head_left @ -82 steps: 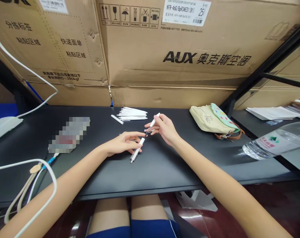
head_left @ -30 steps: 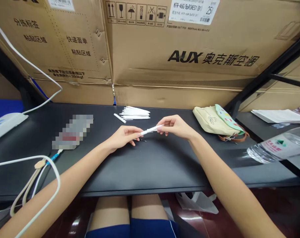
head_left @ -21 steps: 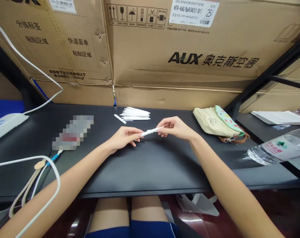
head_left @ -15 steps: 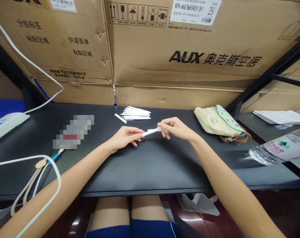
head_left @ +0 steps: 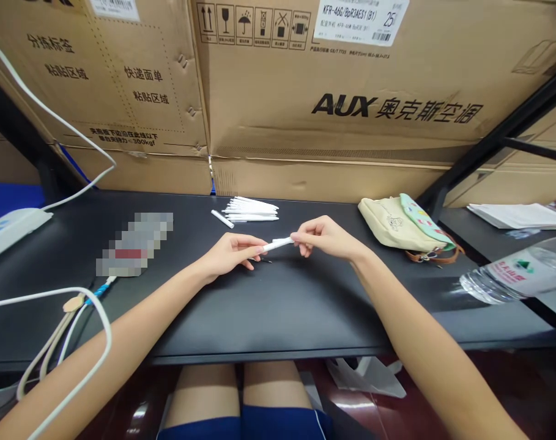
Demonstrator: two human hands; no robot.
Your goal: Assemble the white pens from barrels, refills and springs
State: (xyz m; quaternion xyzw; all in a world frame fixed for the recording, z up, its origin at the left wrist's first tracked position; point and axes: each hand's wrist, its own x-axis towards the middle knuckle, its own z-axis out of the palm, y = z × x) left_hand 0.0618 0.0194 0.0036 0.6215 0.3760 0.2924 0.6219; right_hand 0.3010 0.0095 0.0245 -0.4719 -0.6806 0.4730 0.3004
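My left hand (head_left: 229, 252) and my right hand (head_left: 326, 235) hold one white pen (head_left: 278, 244) between them, just above the black table (head_left: 278, 305). Each hand pinches an end with its fingertips, and the pen lies nearly level. A thin dark part (head_left: 262, 260) lies on the table under my left fingers. Behind the hands a pile of several white pens (head_left: 251, 209) rests near the boxes, with one loose white piece (head_left: 222, 219) to its left.
Large cardboard boxes (head_left: 333, 91) wall the back of the table. A cream pouch (head_left: 399, 225) lies at the right, a plastic water bottle (head_left: 511, 272) further right. White cables (head_left: 76, 318) and a white device (head_left: 11, 226) sit at the left, with a blurred item (head_left: 135, 243) nearby.
The pen, earlier held tilted with its halves apart, is now level between both hands. Over the last second my right fingers slid in along it, so less of the pen shows.
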